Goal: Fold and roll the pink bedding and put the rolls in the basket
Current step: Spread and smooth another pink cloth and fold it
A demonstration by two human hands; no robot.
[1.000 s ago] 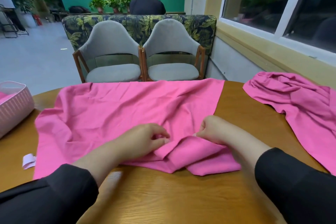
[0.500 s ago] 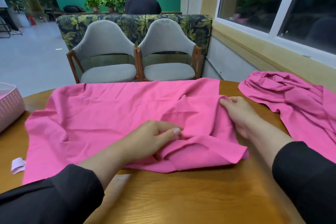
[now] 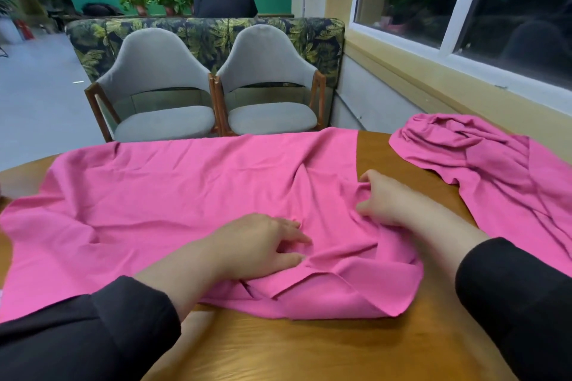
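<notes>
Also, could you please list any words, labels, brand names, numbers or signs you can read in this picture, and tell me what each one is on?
None: no legible text shows anywhere in this view.
The pink sheet under both hands and the crumpled pink cloth on the right carry no visible label or print.
The wooden table, the two grey chairs and the window frame bear no lettering.
The leaf-print sofa back shows pattern only.

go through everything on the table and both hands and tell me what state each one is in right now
Pink sheet: spread across the table, wrinkled, near right corner bunched, not yet folded.
Second pink cloth: crumpled heap at the table's right side.
Left hand: resting on the sheet, fingers loosely extended.
Right hand: fingers curled into the sheet's right edge.
Table: partly covered.
</notes>
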